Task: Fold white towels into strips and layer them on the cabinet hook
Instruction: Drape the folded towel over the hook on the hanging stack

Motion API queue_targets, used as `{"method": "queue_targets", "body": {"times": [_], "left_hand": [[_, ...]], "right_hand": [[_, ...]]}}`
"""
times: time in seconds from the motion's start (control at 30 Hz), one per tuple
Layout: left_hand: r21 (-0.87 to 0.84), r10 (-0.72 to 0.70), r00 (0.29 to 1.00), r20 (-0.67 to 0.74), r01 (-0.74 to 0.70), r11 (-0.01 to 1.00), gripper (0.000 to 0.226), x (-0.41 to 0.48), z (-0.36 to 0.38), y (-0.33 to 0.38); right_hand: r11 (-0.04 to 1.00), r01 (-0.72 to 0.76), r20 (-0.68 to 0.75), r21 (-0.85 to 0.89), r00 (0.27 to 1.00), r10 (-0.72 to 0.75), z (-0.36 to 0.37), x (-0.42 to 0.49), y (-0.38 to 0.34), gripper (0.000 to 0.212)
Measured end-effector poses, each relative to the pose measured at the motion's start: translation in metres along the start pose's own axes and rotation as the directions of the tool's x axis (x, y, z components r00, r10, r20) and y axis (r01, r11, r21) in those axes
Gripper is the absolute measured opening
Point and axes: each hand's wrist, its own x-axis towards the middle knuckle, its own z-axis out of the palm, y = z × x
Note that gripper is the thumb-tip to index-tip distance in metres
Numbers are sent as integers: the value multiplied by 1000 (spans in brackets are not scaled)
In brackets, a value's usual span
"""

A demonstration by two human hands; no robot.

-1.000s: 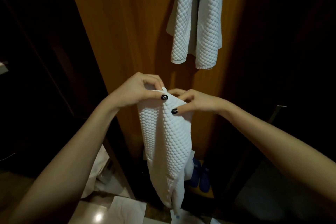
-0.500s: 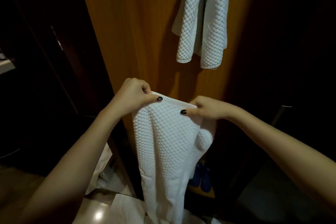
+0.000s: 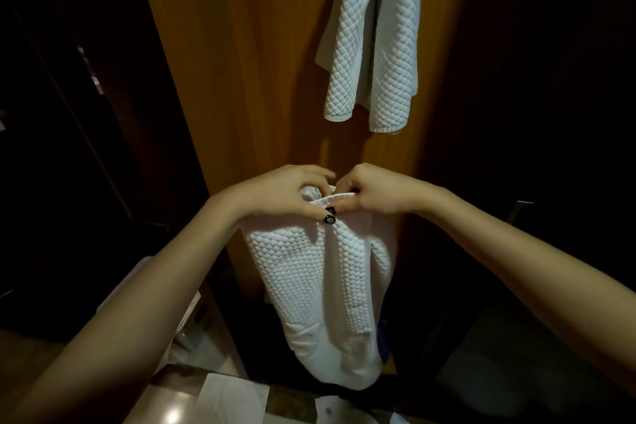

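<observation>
A white waffle-textured towel hangs down in front of me, doubled lengthwise into a strip. My left hand and my right hand meet at its top edge, and both pinch the gathered corners together. A second white towel hangs higher up on the orange wooden cabinet panel. The hook that holds it lies above the frame's top edge.
Dark cabinet recesses flank the panel on both sides. A glossy floor with white sheets lies below. Something blue shows behind the towel's lower right. A pale object stands low on the left.
My hands have come together, bringing the towel's two top corners into one bunch. The towel went from spread flat to folded in half lengthwise.
</observation>
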Motion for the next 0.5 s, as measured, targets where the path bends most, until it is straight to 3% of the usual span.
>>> {"method": "queue_targets", "body": {"times": [0.1,0.17,0.37,0.5], "left_hand": [[-269,9,998,60,8,963,5,12,3,10],[-347,-2,1000,14,7,938,8,20,7,15],[-450,-23,989,-143,-45,892,6,38,21,20],[-323,18,991,-132,-61,944,7,46,22,25]], "right_hand": [[998,-32,-2,55,999,32,-8,-13,5,27],[995,-52,-32,90,998,55,-14,-23,9,27],[994,-100,-85,50,991,104,-25,-64,28,31],[984,-168,-191,58,966,177,-25,-87,42,36]]}}
